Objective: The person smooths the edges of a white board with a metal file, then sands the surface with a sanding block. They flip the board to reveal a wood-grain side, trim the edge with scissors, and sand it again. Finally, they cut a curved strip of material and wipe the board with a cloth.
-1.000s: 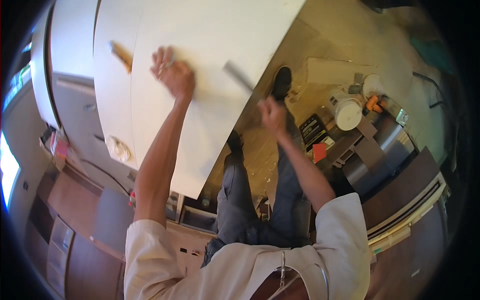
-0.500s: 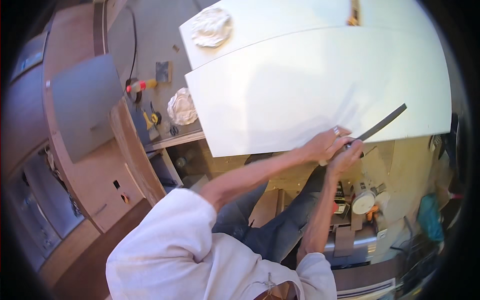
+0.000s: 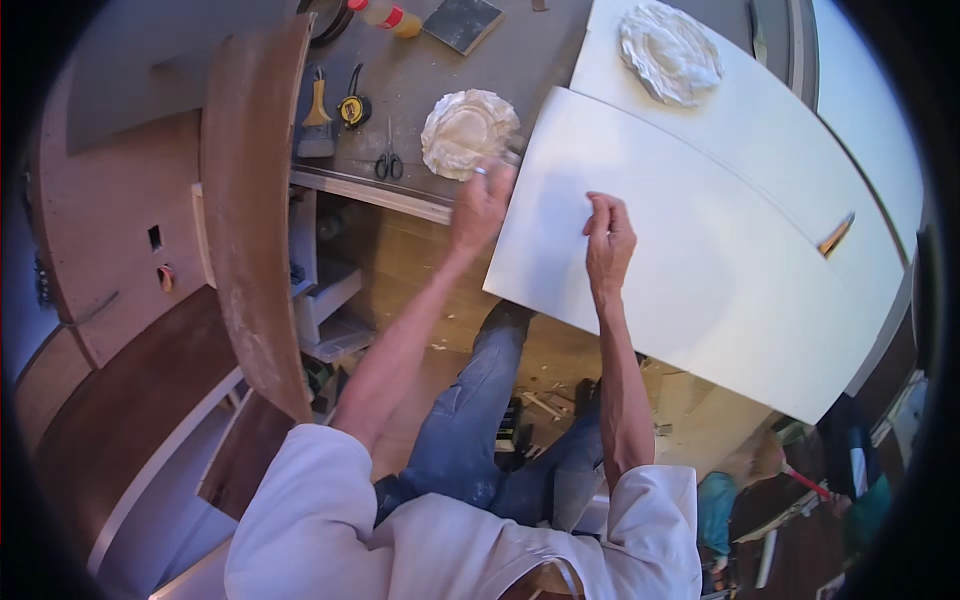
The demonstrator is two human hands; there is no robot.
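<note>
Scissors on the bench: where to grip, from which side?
Take the scissors by the black loops from the near side, likely with the left hand, the nearer one. Loops face the person, near the bench's front edge; blades point away.

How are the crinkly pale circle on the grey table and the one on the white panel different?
The table circle lies on the grey table; the panel circle lies on the white panel. The left hand is by the table circle; the panel circle has no hand near. Both look round and wrinkled.
</note>
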